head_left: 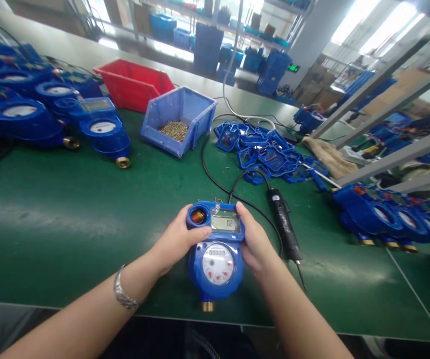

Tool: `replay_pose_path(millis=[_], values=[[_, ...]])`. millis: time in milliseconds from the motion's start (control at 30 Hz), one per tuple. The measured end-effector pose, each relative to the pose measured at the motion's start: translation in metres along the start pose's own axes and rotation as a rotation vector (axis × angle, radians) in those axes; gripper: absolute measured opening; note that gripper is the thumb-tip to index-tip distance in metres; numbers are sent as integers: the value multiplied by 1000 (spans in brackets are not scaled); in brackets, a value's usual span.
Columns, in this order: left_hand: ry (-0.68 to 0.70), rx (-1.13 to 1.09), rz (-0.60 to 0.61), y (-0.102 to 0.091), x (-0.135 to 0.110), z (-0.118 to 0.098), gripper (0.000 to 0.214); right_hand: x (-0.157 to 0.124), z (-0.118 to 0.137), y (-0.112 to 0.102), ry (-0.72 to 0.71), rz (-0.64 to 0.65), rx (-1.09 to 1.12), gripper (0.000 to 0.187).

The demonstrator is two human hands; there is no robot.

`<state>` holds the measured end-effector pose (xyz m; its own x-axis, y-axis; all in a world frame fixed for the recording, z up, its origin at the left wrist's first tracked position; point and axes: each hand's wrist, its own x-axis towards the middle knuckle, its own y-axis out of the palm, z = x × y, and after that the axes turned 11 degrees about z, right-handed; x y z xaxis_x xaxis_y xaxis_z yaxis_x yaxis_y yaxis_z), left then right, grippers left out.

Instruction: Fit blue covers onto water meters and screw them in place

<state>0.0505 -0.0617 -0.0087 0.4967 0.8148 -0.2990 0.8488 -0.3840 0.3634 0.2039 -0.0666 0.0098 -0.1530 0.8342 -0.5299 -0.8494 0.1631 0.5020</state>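
Observation:
A blue water meter (196, 269) with a round white dial, a small lit display and a brass fitting is at the bench's near edge. My left hand (179, 237) grips its upper left side, the thumb lying over the front beside a round dark window. On the other side my right hand (254, 239) holds the housing next to the display, fingers wrapped behind it. Right of that hand lies a black electric screwdriver (284, 222), its bit pointing toward me and its cable looping away. A few small brass screws (218, 200) are visible just behind the meter.
A blue bin (166, 143) of small brass screws and a red bin (119, 85) stand behind. Blue plastic frames (271, 152) lie heaped at back right. More meters (105, 132) crowd the left, others (375, 214) the right, near grey metal bars (398, 154).

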Motion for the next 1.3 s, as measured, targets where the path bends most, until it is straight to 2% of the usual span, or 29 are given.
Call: replay_pose_path(millis=[100, 167, 333, 400, 500, 600, 700, 767, 833, 933, 1000, 1067, 1133, 1167, 1233, 1300], values=[[-11, -127, 92, 4, -5, -3, 59, 5, 8, 3, 47, -5, -45, 29], [-6, -193, 152, 4, -7, -5, 52, 8, 8, 3, 22, -12, -67, 25], [21, -195, 160, 2, -7, -1, 49, 12, 0, -4, -80, -12, -92, 21], [43, -170, 171, 2, -6, 0, 53, 9, -2, -6, -105, 9, -107, 23], [70, -80, 133, 0, -7, -5, 66, -2, 2, -6, -155, 67, -147, 37], [121, 162, 59, -5, -12, -19, 82, -16, 15, -5, -263, 182, -278, 51], [292, 594, 10, -13, -18, -33, 94, -26, 36, -7, -367, 359, -516, 58], [471, 882, -14, -19, -22, -34, 94, -33, 48, -9, -429, 494, -755, 72], [686, 1096, -6, -26, -24, -27, 89, -38, 53, -11, -512, 570, -1068, 83], [969, 1312, 32, -40, -21, -8, 69, -43, 40, -13, -696, 509, -1492, 75], [1052, 1382, 52, -54, -18, 5, 52, -42, 23, -17, -855, 453, -1645, 73], [1094, 1394, 94, -70, -16, 18, 44, -39, 4, -23, -1015, 441, -1716, 73], [1082, 1344, 117, -81, -19, 29, 45, -36, -13, -30, -1118, 443, -1739, 71], [1025, 1297, 94, -84, -22, 34, 50, -36, -20, -33, -1150, 433, -1744, 70], [747, 1109, -22, -82, -30, 40, 66, -37, -30, -38, -1210, 391, -1760, 67], [337, 732, -133, -70, -39, 38, 79, -39, -39, -42, -1276, 331, -1782, 58]])
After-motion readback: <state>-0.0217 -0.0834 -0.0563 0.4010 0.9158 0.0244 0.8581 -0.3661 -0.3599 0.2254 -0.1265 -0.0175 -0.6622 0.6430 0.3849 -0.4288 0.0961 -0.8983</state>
